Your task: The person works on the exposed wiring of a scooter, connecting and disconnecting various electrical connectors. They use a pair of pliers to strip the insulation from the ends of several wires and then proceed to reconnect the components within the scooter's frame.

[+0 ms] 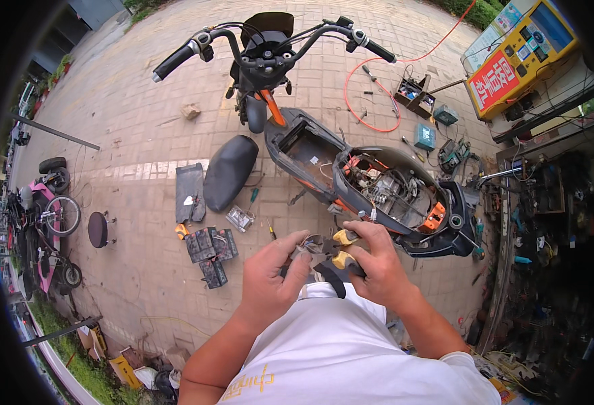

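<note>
Head view has the left hand's (276,270) fingers pinching a small greyish part (312,243), near side of the stripped scooter (303,145), while the right hand's (381,266) grasp yellow-handled pliers (344,237), apparently working it, I'd say needing a steady squeeze next.

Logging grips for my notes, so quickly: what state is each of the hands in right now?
Left hand: closed, pinching a small part too unclear to identify.
Right hand: closed on yellow-handled pliers.

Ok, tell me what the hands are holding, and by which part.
The right hand holds pliers by their yellow handles. The left hand pinches a small greyish piece; by which part cannot be told.
</note>
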### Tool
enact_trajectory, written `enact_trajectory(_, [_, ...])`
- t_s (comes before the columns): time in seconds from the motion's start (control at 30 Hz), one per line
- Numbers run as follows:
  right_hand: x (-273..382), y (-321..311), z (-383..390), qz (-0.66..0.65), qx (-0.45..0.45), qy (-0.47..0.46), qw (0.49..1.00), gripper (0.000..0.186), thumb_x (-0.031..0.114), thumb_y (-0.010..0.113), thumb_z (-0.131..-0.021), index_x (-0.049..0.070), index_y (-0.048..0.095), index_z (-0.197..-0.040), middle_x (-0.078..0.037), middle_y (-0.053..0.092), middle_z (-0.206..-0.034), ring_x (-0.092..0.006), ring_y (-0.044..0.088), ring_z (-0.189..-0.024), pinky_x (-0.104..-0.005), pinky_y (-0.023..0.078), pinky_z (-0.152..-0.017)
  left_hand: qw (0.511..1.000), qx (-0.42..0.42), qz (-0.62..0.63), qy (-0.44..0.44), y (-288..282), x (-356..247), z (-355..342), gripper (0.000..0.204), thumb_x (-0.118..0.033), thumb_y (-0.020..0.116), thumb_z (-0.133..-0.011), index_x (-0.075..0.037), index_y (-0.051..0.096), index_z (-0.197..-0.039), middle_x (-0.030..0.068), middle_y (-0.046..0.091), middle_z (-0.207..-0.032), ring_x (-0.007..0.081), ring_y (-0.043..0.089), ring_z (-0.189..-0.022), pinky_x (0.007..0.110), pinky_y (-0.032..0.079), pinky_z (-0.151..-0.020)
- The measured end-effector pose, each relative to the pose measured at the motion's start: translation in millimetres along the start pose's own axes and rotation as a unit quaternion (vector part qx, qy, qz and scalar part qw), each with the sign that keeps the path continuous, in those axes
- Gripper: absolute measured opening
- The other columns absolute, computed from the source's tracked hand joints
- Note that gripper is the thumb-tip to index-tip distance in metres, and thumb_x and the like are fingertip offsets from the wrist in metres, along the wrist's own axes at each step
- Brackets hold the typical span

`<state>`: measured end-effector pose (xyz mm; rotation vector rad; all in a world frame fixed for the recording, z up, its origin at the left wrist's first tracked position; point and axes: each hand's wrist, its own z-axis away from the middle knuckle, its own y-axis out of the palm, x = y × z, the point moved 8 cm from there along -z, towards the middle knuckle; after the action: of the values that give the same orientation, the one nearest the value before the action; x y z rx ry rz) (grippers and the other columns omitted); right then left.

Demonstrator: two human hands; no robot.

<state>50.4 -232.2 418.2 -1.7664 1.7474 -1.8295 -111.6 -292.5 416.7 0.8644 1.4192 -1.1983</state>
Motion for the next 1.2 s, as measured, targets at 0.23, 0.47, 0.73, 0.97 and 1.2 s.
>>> enact_trajectory(0.23, [-29.4,-30.0,-0.5,0.016,0.002,-0.042,0.999,0.042,0.0,0.073,-0.058,0.0,0.064,-0.099,-0.018,0.052,-0.124,-0.0378,0.051,-0.112,-0.0499,0.041,-0.094,0.987,0.009,-0.125,0.1,39.7,-25.4,-16.5,0.03,-0.005,0.06,-0.093,0.003,0.058,-0.122,0.0147,0.066,-0.093,0.0167,0.064,-0.074,0.029,0.051,-0.066])
enact_trajectory(0.47, [-58.9,-47.9,8.5,-0.026,0.039,-0.046,0.998,0.042,-0.001,0.072,-0.057,-0.001,0.063,-0.098,-0.017,0.053,-0.117,-0.0351,0.054,-0.104,-0.0446,0.044,-0.09,0.998,-0.001,0.042,-0.039,74.1,-13.0,-16.9,0.024,-0.005,0.054,-0.098,0.005,0.056,-0.119,0.0125,0.068,-0.099,0.0147,0.066,-0.09,0.028,0.055,-0.077])
enact_trajectory(0.73, [-71.5,-52.2,12.9,-0.022,0.017,-0.022,0.999,0.041,-0.001,0.072,-0.057,-0.001,0.063,-0.098,-0.017,0.053,-0.118,-0.0356,0.053,-0.106,-0.0456,0.044,-0.091,1.0,0.015,-0.022,0.002,87.2,-10.6,-30.0,0.019,0.0,0.054,-0.097,0.006,0.059,-0.114,0.0125,0.068,-0.099,0.0152,0.068,-0.086,0.026,0.055,-0.075])
enact_trajectory(0.97, [-71.9,-66.4,12.7,0.03,0.019,-0.022,0.999,0.04,0.003,0.074,-0.06,-0.001,0.063,-0.099,-0.016,0.052,-0.122,-0.0365,0.052,-0.11,-0.0485,0.043,-0.093,0.997,0.08,0.012,0.006,95.4,-13.3,-41.9,0.021,-0.001,0.054,-0.097,0.006,0.059,-0.116,0.0125,0.069,-0.097,0.0166,0.07,-0.084,0.026,0.054,-0.072])
enact_trajectory(1.2, [-73.8,-76.2,18.3,0.047,0.019,-0.016,0.999,0.037,0.005,0.075,-0.062,0.0,0.063,-0.097,-0.015,0.052,-0.12,-0.0354,0.052,-0.109,-0.0471,0.043,-0.091,0.994,0.097,0.056,-0.002,105.0,-12.7,-44.4,0.02,-0.004,0.057,-0.096,0.003,0.06,-0.115,0.0125,0.069,-0.096,0.0192,0.072,-0.083,0.028,0.056,-0.071])
